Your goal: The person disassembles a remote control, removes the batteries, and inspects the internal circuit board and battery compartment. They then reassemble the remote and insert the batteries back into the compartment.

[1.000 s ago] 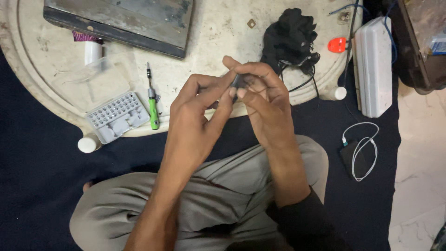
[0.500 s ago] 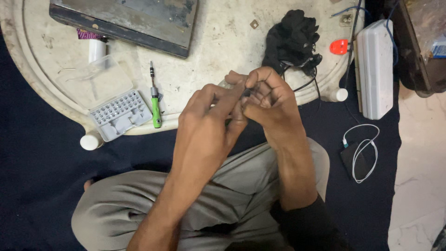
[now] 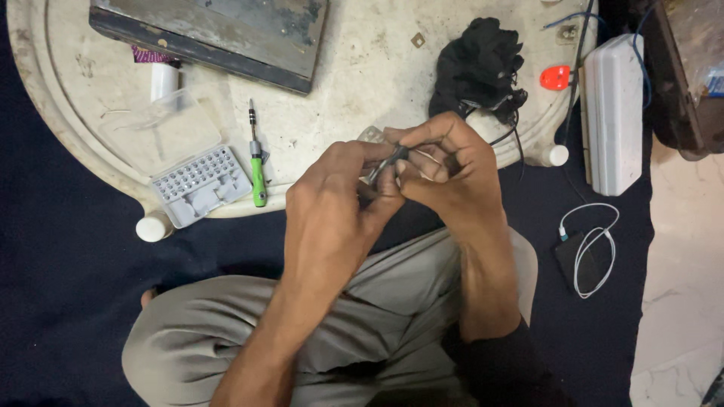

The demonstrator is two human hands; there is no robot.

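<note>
Both hands are bunched around a small dark part with a thin pale wire [image 3: 422,157], held just above the near edge of the round, worn white table [image 3: 354,68]. Looks mid-fiddle to me; nothing's set down, so there's work left. The left hand [image 3: 339,203] pinches the dark end [image 3: 383,167] between thumb and fingers, and the right hand [image 3: 452,169] is curled tight on the other side. A green-handled screwdriver [image 3: 258,169] and a grey plastic bit case [image 3: 197,185] lie untouched near the table's left edge, with black gloves [image 3: 479,64] on the far right.
</note>
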